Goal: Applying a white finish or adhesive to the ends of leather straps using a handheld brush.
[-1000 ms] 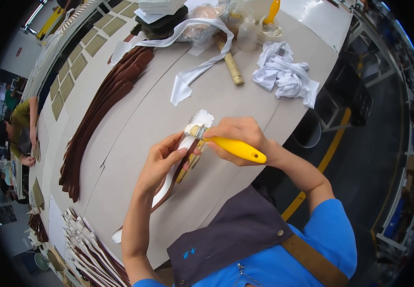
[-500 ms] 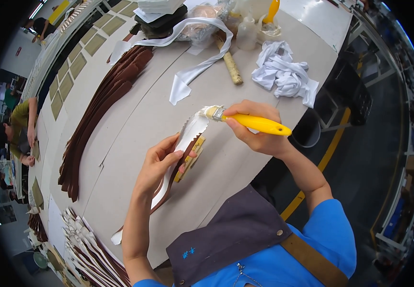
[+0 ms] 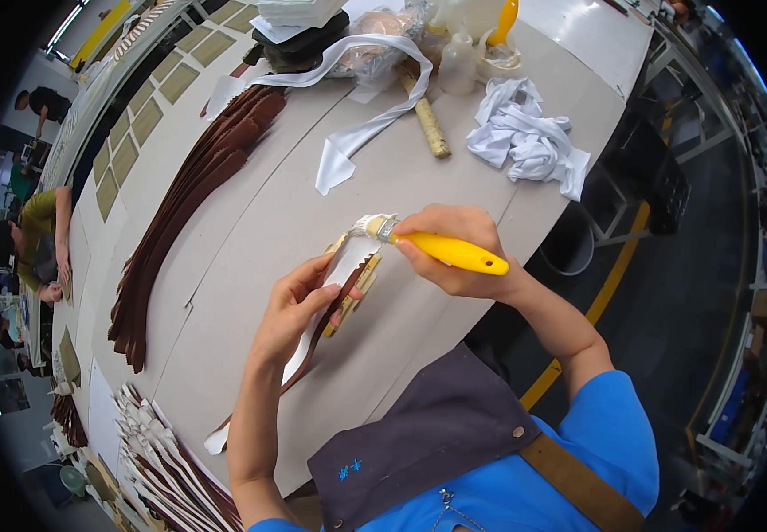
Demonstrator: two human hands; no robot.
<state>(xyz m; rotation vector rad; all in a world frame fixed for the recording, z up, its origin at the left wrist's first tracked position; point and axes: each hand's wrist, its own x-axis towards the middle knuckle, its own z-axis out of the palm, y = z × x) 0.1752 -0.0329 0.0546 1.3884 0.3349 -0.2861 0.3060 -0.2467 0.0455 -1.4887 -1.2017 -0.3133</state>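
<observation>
My left hand [image 3: 299, 306] grips a long brown strip [image 3: 348, 263] with one notched edge and a white face turned up. Under the strip, in the same fingers, is a yellowish block [image 3: 366, 282], mostly hidden. The strip's tail runs down past my left forearm to the tabletop. My right hand [image 3: 454, 244] is closed round a brush [image 3: 454, 253] with a yellow handle and a metal ferrule. Its bristles, thick with white paste, touch the far end of the strip.
Brown strips [image 3: 193, 208] lie stacked at the left, with white-faced strips [image 3: 166, 457] at the lower left. White cloth [image 3: 525, 129], a roller-like stick [image 3: 430, 129], a white ribbon [image 3: 339, 160], a squeeze bottle [image 3: 457, 66] and a paste pot [image 3: 499, 62] lie farther off. Another person [image 3: 42, 230] works at far left.
My right hand has drawn the brush left and toward me, along the strip's far end. That end now bends down over the block. My left hand has barely moved.
</observation>
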